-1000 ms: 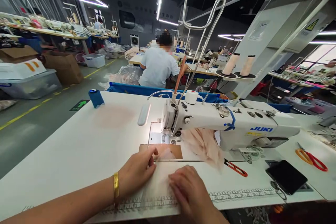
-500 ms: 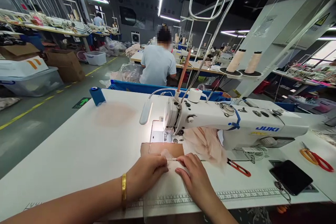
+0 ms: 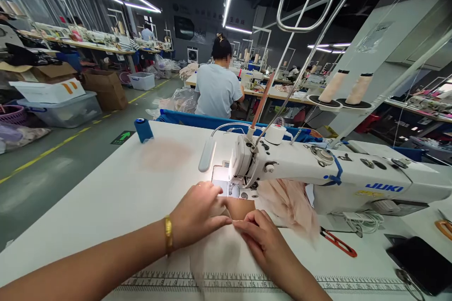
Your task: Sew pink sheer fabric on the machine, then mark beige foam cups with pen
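Note:
Thin, sheer pale fabric (image 3: 221, 249) hangs from my hands over the table's front edge, across a printed ruler strip (image 3: 158, 281). My left hand (image 3: 201, 214) lies on the fabric and a brown panel just in front of the needle area, fingers apart. My right hand (image 3: 263, 235) pinches the fabric's upper edge between thumb and fingers, close to my left thumb. The brown panel (image 3: 242, 208) shows between the hands and the machine. Behind them stands a white JUKI sewing machine (image 3: 293, 162) with its lamp lit. Bunched beige fabric (image 3: 287, 202) lies under its arm.
A blue thread spool (image 3: 143, 130) stands at the table's back left. On the right lie red-handled snips (image 3: 339, 243), a black phone (image 3: 422, 263) and orange-handled scissors (image 3: 444, 228). A person in a light blue shirt (image 3: 217, 89) sits beyond a blue cloth trough.
The view has shifted left. My left hand has moved forward over the brown panel and its fingers have spread from a pinch. My right hand stays on the fabric, its fingers more closed.

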The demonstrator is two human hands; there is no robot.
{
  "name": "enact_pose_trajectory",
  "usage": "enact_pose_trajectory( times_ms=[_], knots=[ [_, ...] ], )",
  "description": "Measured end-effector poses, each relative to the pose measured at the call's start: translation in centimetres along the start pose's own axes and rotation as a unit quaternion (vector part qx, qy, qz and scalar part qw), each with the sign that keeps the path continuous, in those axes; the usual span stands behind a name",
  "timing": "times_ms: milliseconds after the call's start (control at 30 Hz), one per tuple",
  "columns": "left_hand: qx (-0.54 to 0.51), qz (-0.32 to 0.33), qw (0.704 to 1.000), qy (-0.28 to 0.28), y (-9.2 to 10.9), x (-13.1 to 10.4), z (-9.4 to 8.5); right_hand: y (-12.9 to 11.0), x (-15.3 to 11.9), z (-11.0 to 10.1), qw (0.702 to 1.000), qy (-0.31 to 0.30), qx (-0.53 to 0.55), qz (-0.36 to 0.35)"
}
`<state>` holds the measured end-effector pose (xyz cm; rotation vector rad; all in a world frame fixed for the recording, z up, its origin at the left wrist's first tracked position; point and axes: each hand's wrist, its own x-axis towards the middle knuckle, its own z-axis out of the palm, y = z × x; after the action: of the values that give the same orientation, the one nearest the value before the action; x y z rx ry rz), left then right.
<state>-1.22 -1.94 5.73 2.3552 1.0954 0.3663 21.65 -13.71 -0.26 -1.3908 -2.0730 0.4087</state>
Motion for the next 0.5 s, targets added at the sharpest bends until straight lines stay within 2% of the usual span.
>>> enact_pose_trajectory(
  times_ms=[133,267,367,500],
  knots=[
    [-0.040,0.002,0.996,-0.079,-0.1,1.8,2.2,0.8,-0.1,-1.9,0.999,-0.024,-0.011,0.018],
    [-0.115,0.008,0.989,-0.089,-1.0,2.2,2.7,0.5,1.6,-3.7,0.997,-0.051,0.009,0.062],
    [-0.218,-0.003,0.971,-0.093,-1.3,2.1,2.7,-0.4,4.1,-3.0,0.990,-0.067,0.072,0.102],
    [-0.253,0.010,0.964,-0.075,-1.7,2.0,2.8,-0.4,6.1,-0.4,0.973,-0.024,0.172,0.152]
  ],
)
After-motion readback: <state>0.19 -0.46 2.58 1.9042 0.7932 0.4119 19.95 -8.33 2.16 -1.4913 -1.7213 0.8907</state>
